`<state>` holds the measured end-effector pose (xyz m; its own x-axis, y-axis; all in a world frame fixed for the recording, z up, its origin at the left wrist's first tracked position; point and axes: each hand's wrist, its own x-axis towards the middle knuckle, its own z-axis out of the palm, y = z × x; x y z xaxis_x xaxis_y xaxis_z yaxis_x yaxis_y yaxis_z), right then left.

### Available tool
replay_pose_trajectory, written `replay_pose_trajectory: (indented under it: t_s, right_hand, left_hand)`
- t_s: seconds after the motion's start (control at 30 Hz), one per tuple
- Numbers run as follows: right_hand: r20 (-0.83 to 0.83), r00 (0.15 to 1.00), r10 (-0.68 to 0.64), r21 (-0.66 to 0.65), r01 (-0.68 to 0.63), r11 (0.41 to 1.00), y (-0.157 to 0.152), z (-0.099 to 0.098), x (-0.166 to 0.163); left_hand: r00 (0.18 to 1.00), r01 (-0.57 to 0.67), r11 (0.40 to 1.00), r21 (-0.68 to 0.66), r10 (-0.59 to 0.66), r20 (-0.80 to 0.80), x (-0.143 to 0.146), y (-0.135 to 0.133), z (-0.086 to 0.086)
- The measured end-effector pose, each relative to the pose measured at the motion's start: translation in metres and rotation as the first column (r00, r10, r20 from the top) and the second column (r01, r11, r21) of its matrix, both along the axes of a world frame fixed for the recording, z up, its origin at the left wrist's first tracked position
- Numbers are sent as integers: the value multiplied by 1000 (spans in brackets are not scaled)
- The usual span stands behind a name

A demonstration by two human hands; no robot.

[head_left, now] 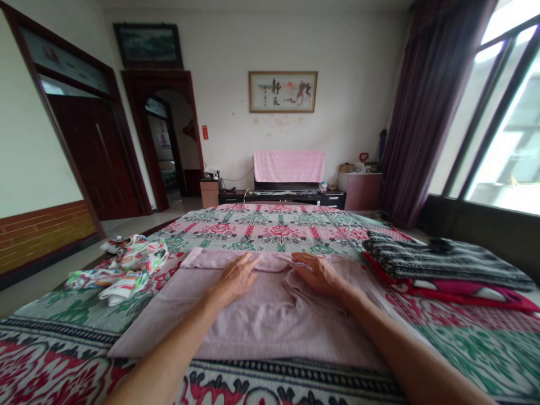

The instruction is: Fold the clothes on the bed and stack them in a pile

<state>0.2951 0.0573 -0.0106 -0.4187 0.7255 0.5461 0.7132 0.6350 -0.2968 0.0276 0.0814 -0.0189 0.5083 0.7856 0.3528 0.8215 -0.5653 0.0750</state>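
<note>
A pale pink piece of clothing [261, 332] lies spread on the patterned bed cover, its far edge folded over in a strip and its right part bunched in creases. My left hand [239, 275] rests on it near the folded strip, fingers stretched forward and lying flat. On the right part of the same cloth lies my right hand [319, 274], its fingers extended toward the left over the folded edge. Neither hand grips the cloth; both press or rest on top of it.
To the left is a crumpled white garment with a colourful print [135, 261]. A stack on the right has a black-and-white knitted garment [447, 261] over red and magenta cloth [485, 295]. The floral bed cover [274, 216] extends toward a low black cabinet [333, 201].
</note>
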Motion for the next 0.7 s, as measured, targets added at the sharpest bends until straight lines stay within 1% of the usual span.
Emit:
replay_pose_trajectory:
  t_s: [0.07,0.13,0.2,0.27,0.33,0.43,0.5,0.6,0.67,0.7]
  right_hand:
    - [-9,998,55,-34,-56,998,-4,6,-4]
    - [19,993,118,-98,-115,989,-9,10,-8]
    - [34,991,130,-167,-123,978,-14,11,-12]
    - [28,994,102,-208,-94,974,-17,11,-15]
    - [13,996,83,-213,-78,974,-18,9,-17]
    - [0,998,66,-185,-65,981,-17,5,-17]
    - [13,999,31,-170,-28,985,-15,3,-16]
    - [39,999,12,-143,-6,990,-12,1,-14]
    - [40,998,38,-122,-33,992,-10,0,-13]
    - [37,998,50,-113,-46,993,-9,-1,-13]
  left_hand:
    - [996,93,995,25,-93,-8,4,-2,2]
    - [987,160,987,-10,-160,-29,7,-3,4]
    - [980,190,979,-73,-193,-41,9,-4,5]
    - [978,199,973,-116,-205,-40,9,-5,5]
    - [980,193,973,-129,-197,-22,9,-6,5]
    - [982,186,974,-131,-186,11,10,-8,4]
    - [981,193,973,-125,-191,24,10,-9,4]
    - [981,193,972,-134,-187,58,8,-9,10]
    - [989,131,981,-141,-118,93,1,-7,19]
    - [993,66,988,-141,-52,106,-4,-5,25]
